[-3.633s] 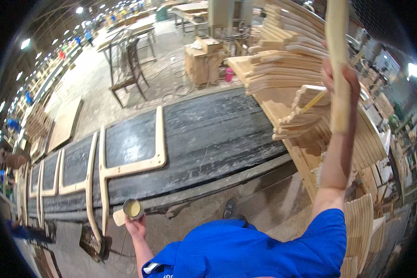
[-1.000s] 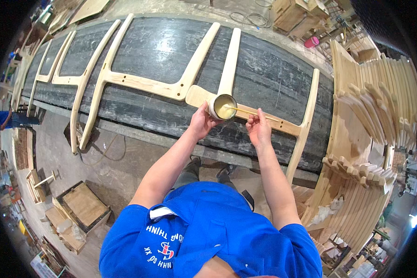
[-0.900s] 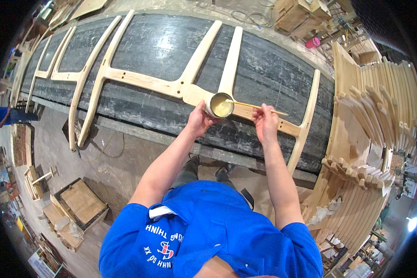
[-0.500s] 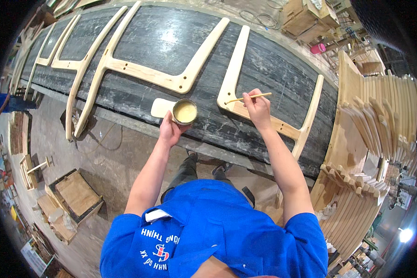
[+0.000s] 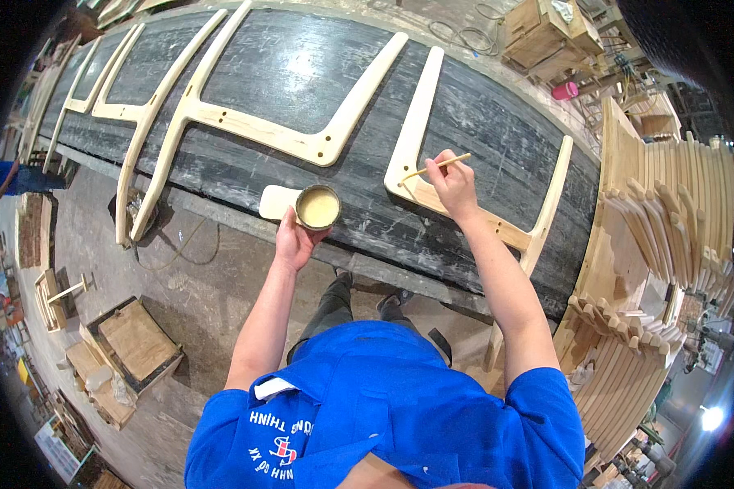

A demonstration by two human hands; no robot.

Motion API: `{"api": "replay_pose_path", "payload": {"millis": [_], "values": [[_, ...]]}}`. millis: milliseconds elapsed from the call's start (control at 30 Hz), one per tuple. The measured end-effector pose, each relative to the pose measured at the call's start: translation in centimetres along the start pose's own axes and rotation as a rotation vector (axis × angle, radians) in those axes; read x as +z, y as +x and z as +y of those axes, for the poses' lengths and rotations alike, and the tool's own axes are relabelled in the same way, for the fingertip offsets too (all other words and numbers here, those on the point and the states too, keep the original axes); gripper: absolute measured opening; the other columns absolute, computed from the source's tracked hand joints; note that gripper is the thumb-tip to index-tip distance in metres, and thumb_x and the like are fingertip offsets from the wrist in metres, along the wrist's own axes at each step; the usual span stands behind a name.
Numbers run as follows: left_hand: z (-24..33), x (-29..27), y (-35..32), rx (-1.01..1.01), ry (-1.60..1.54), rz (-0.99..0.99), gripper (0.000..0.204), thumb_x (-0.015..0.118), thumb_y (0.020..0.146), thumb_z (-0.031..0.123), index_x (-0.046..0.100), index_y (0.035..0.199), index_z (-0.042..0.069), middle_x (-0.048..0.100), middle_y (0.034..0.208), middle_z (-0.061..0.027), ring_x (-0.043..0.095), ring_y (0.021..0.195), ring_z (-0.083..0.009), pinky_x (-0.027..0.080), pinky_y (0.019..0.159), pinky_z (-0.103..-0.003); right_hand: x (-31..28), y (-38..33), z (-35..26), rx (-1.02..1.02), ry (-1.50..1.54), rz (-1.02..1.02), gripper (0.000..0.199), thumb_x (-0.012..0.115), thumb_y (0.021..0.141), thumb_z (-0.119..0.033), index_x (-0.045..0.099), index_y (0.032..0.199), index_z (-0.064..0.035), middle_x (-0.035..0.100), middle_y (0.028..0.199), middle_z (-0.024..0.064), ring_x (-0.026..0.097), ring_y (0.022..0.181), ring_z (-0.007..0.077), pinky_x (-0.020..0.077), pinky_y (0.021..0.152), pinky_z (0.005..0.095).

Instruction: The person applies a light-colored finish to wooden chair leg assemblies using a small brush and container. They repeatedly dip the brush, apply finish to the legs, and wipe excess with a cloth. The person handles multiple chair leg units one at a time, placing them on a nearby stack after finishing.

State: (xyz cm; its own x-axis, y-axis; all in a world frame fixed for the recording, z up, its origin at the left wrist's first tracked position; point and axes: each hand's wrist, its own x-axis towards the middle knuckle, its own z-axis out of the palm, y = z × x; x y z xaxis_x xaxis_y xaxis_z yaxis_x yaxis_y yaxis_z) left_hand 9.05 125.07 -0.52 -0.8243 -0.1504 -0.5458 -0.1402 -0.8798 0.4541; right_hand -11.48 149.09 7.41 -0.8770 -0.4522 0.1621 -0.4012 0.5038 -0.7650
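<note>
My left hand (image 5: pixel 298 242) is closed around a small round cup (image 5: pixel 318 207) of pale yellow, creamy stuff, kept over the table's near edge. A pale, flat, rounded piece (image 5: pixel 277 202) sticks out on the cup's left side; how it is held is hidden. Pinched in my right hand (image 5: pixel 454 191) is a thin wooden stick (image 5: pixel 420 172). Its tip touches, or nearly touches, a dark hole at the corner of a light wooden frame (image 5: pixel 416 122) lying flat on the dark table (image 5: pixel 351 175). More holes show in the frame's crosspiece.
Similar wooden frames (image 5: pixel 261 130) lie along the table to the left, some legs overhanging the near edge. Stacked curved wooden parts (image 5: pixel 652 220) stand at the right. A wooden box (image 5: pixel 136 341) sits on the floor at left. Another person's blue sleeve (image 5: pixel 2 178) shows at far left.
My left hand has shifted slightly left and nearer to me with the cup and flat piece. The stick's tip stays at the same corner of the frame.
</note>
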Motion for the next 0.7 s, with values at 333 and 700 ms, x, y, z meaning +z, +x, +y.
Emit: {"api": "replay_pose_path", "payload": {"millis": [333,700], "values": [[-0.5,0.4,0.6,-0.036,-0.01,-0.005,0.048,0.024,0.098,0.04,0.038,0.132,0.01,0.049,0.129,-0.0104,0.051,0.115,-0.0285,0.047,0.09,-0.048,0.9,1.3,1.5,-0.024,0.001,0.021,0.02,0.06,0.085,-0.018,0.051,0.078,-0.002,0.055,0.062,0.0134,0.056,0.057,0.0277,0.0435,0.053,0.0354],[-1.0,1.0,0.4,-0.048,0.057,0.016,0.051,0.022,0.097,0.042,0.036,0.133,0.008,0.047,0.13,-0.0124,0.05,0.116,-0.029,0.045,0.092,-0.048,1.0,2.4,0.7,-0.302,-0.235,-0.203,0.014,0.059,0.085,-0.019,0.053,0.081,-0.0066,0.059,0.074,0.0115,0.06,0.07,0.031,0.0491,0.06,0.039]]}}
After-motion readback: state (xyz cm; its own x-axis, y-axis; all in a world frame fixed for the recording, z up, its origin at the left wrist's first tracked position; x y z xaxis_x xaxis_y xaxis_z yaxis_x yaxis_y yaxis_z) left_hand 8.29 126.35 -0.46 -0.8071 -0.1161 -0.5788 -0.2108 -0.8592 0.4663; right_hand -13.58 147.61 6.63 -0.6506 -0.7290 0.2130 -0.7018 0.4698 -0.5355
